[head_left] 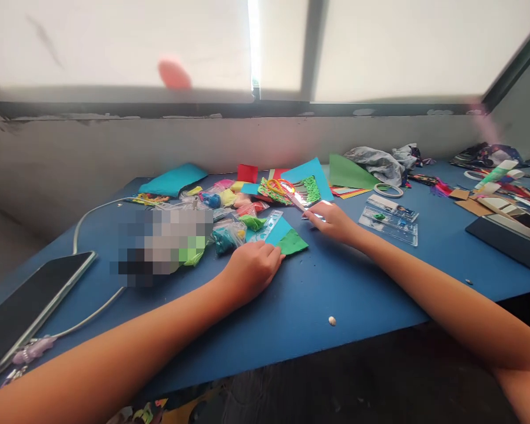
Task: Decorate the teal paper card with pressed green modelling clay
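My right hand [329, 221] is closed on the blade end of a pair of scissors [281, 187]. Their orange and yellow handles point away from me, over a bright green patterned piece [310, 189]. My left hand [254, 268] rests on the blue table with its fingers curled on the edge of a small green paper [295, 242]. Beneath that paper lies a light blue sheet [279, 231]. A clear ruler [267, 225] lies across the blue sheet, just beyond my left knuckles. Small bags of coloured clay [229, 235] sit left of it.
A phone [35, 306] with a white cable [92, 315] lies at the left. Coloured paper [351, 172] and a grey cloth [380, 165] are along the wall. Clear packets [389, 219], a tape roll [387, 190] and a dark case [507, 241] lie right. A small shell-like piece [332, 321] sits near the front edge.
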`<state>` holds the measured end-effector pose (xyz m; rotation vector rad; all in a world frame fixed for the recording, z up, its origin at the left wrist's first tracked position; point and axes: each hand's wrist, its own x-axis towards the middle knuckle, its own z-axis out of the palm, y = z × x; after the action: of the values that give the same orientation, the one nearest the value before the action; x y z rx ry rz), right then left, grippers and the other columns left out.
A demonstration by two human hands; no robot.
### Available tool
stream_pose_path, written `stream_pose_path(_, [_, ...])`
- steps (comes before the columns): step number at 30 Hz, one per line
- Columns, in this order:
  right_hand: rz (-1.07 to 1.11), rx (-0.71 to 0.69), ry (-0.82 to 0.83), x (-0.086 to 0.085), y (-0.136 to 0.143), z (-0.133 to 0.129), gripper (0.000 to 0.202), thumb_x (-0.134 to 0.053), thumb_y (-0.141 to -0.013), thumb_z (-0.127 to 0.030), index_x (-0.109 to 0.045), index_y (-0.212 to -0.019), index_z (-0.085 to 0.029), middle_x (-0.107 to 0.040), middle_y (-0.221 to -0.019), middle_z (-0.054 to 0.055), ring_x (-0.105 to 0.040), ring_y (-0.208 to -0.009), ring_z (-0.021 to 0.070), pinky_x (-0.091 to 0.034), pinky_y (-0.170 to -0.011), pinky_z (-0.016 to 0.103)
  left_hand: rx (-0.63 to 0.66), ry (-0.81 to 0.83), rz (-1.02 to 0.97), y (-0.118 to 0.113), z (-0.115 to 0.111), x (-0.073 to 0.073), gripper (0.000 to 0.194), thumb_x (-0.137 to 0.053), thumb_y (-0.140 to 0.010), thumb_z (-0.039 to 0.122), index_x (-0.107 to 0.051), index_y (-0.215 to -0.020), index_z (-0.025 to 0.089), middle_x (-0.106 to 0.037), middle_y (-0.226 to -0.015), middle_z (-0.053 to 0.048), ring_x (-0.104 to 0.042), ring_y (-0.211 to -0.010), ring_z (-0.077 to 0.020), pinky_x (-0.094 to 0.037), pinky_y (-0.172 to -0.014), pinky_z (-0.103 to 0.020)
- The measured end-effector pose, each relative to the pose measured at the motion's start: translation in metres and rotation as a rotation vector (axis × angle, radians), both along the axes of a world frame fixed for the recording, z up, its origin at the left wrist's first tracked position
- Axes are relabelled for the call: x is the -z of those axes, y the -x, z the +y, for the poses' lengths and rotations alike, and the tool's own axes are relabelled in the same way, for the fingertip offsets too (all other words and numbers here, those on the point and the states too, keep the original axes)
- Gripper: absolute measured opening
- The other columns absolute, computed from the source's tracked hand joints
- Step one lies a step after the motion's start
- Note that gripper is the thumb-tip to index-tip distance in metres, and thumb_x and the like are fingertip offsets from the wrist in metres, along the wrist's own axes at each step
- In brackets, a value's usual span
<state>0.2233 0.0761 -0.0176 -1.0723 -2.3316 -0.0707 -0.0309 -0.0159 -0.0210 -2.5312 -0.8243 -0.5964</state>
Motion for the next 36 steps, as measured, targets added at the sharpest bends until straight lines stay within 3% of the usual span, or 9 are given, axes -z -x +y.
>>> stream_pose_path(4, [-0.026, 0.008, -0.005, -0.003, -0.002, 0.001, 0.034, -0.043, -0.099, -0.033, -0.072, -0.085, -0.02, -0.074, -0.086, 0.007, -0.064, -0.081, 0.0209, -0.044, -0.07, 0.032, -0.017, 0.062, -0.113, -0.002, -0.004, 0.0, 0.025, -0.051, -0.094, 0.026, -0.067, -0.079, 0.015, -0.07, -0.078, -0.008, -0.067, -0.07, -0.0205, -0.053, -0.061, -0.029])
stream_pose_path(9, [-0.06, -0.004, 0.012, -0.001, 0.003, -0.001, 0.027, -0.047, -0.096, -0.028, -0.072, -0.091, -0.02, -0.075, -0.092, 0.006, -0.064, -0.089, 0.021, -0.045, -0.079, 0.034, -0.039, 0.01, -0.244, -0.003, -0.007, 0.002, 0.028, -0.045, -0.095, 0.023, -0.069, -0.083, 0.016, -0.072, -0.073, -0.007, -0.067, -0.059, -0.0191, -0.051, -0.053, -0.027])
stream_pose_path(14, [-0.115, 0.018, 0.063, -0.004, 0.006, -0.005, 0.024, -0.049, -0.095, -0.025, -0.072, -0.094, -0.017, -0.075, -0.092, 0.008, -0.064, -0.088, 0.0214, -0.046, -0.079, 0.034, -0.035, -0.066, -0.231, -0.003, -0.004, 0.002, 0.029, -0.043, -0.097, 0.022, -0.07, -0.088, 0.014, -0.073, -0.069, -0.007, -0.066, -0.054, -0.0192, -0.048, -0.048, -0.026])
stream_pose_path(21, [-0.177, 0.051, 0.102, -0.011, 0.009, -0.01, 0.025, -0.048, -0.095, -0.022, -0.073, -0.093, -0.016, -0.075, -0.094, 0.009, -0.064, -0.088, 0.021, -0.046, -0.08, 0.034, -0.005, -0.057, -0.209, -0.002, -0.003, 0.001, 0.034, -0.039, -0.098, 0.021, -0.07, -0.084, 0.015, -0.073, -0.073, -0.007, -0.068, -0.059, -0.0186, -0.051, -0.052, -0.026])
stream_pose_path(27, [-0.181, 0.02, 0.182, -0.012, 0.007, -0.012, 0.029, -0.046, -0.093, -0.025, -0.073, -0.094, -0.014, -0.074, -0.095, 0.014, -0.064, -0.093, 0.027, -0.046, -0.083, 0.04, -0.058, 0.112, -0.124, -0.007, -0.005, 0.0, 0.031, -0.043, -0.096, 0.023, -0.07, -0.083, 0.016, -0.073, -0.083, -0.009, -0.07, -0.073, -0.0208, -0.054, -0.063, -0.029])
stream_pose_path(31, [-0.143, -0.007, 0.117, -0.006, 0.0, -0.004, 0.03, -0.047, -0.091, -0.033, -0.073, -0.091, -0.019, -0.074, -0.096, 0.01, -0.064, -0.095, 0.0273, -0.047, -0.086, 0.04, -0.093, 0.252, -0.027, -0.008, -0.005, -0.015, 0.028, -0.05, -0.095, 0.031, -0.067, -0.106, 0.012, -0.072, -0.1, -0.012, -0.069, -0.092, -0.0251, -0.056, -0.079, -0.037])
stream_pose_path(33, [-0.147, -0.033, 0.136, -0.004, -0.003, 0.001, 0.03, -0.047, -0.09, -0.037, -0.073, -0.088, -0.021, -0.074, -0.094, 0.009, -0.065, -0.094, 0.0275, -0.048, -0.085, 0.041, -0.077, 0.243, -0.065, 0.001, -0.022, -0.032, 0.034, -0.052, -0.095, 0.033, -0.063, -0.116, 0.009, -0.068, -0.117, -0.017, -0.064, -0.11, -0.0278, -0.053, -0.091, -0.041])
stream_pose_path(36, [-0.17, -0.05, 0.154, -0.004, -0.006, 0.003, 0.032, -0.046, -0.089, -0.041, -0.073, -0.089, -0.023, -0.073, -0.096, 0.009, -0.065, -0.096, 0.0287, -0.05, -0.083, 0.043, -0.035, 0.091, -0.193, 0.023, -0.09, -0.046, 0.027, -0.049, -0.095, 0.024, -0.065, -0.116, 0.019, -0.07, -0.115, -0.008, -0.064, -0.111, -0.0241, -0.053, -0.095, -0.043])
